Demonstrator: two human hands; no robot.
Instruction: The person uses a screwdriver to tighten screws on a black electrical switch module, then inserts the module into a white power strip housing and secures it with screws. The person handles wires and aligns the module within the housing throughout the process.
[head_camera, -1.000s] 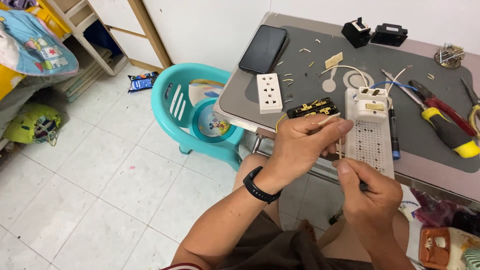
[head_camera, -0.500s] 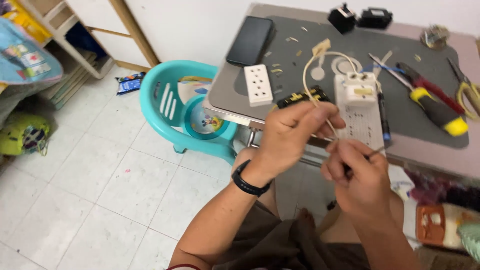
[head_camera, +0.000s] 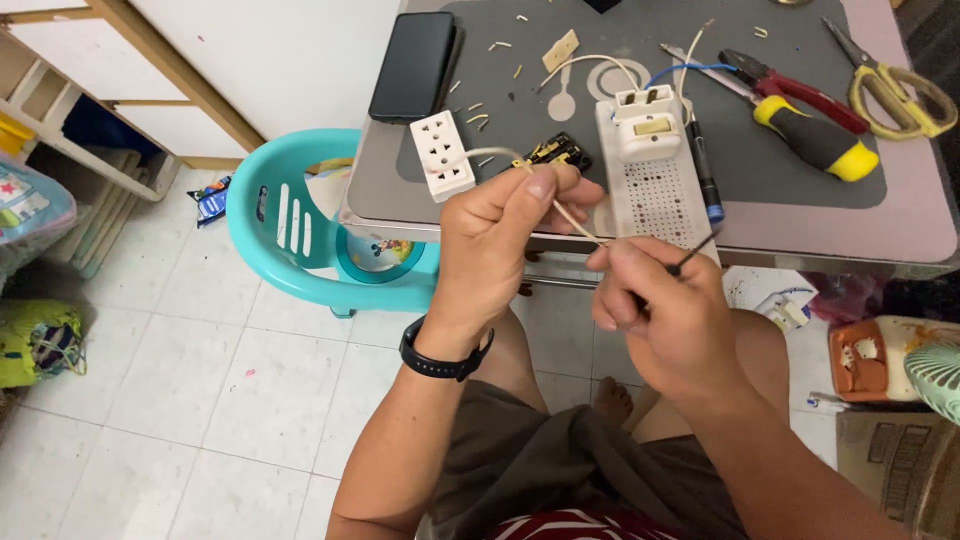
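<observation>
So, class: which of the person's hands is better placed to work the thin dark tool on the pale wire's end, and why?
Right. The right hand already grips the thin dark tool at the pale wire, which the left hand pinches.

Home repair corner: tiled floor (head_camera: 150, 370), plastic chair (head_camera: 290, 240), tool-strewn table (head_camera: 900, 215).

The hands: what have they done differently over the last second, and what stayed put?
Both hands have drawn back off the table toward the lap. The left hand still pinches the pale wire; the right hand keeps its thin dark tool. Perforated board, white socket, phone and screwdriver stayed put.
</observation>
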